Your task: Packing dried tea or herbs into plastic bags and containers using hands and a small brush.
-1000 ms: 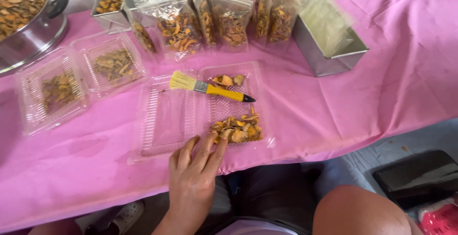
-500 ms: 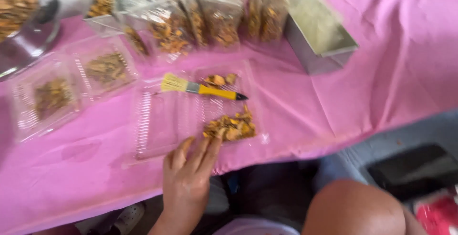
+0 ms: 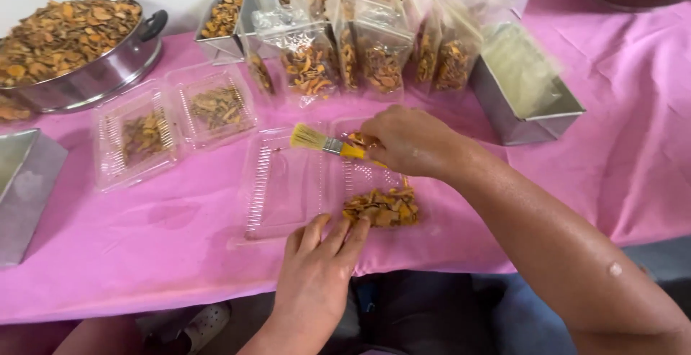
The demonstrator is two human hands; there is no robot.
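Hands at an open clear box on the pink desk (image 3: 144, 254).
The clear box (image 3: 288, 189) holds a pile of orange dried chips (image 3: 381, 207) on its right side. The right hand (image 3: 407, 139) has its fingers closed around a yellow brush (image 3: 327, 142) over the box. The left hand (image 3: 320, 268) presses flat, fingers spread, on the box's near edge. A silver pot (image 3: 93, 74) and clear bags (image 3: 374, 52) hold more chips.

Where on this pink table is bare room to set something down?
Bare cloth right of the steel tin, and the front-left strip below the small trays. Crowded at the bags and open clamshell by both hands.
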